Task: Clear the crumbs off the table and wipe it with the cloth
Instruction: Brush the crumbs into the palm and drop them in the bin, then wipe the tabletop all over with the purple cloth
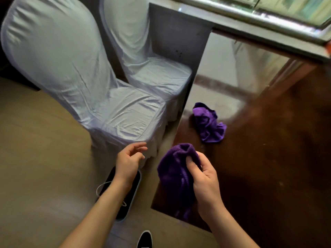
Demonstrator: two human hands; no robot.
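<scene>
My right hand point(204, 178) is shut on a purple cloth point(174, 172), which hangs down over the near left corner of the glossy dark brown table point(268, 140). A second purple cloth point(208, 122) lies crumpled on the table near its left edge, a little beyond my right hand. My left hand point(128, 160) is open with fingers spread, off the table to the left, above the floor. A few small pale specks show on the table top to the right.
Two chairs in white covers point(100, 97) stand against the table's left side. My black shoes point(123, 197) are on the tan floor below my hands. A window ledge point(250, 20) runs along the far side.
</scene>
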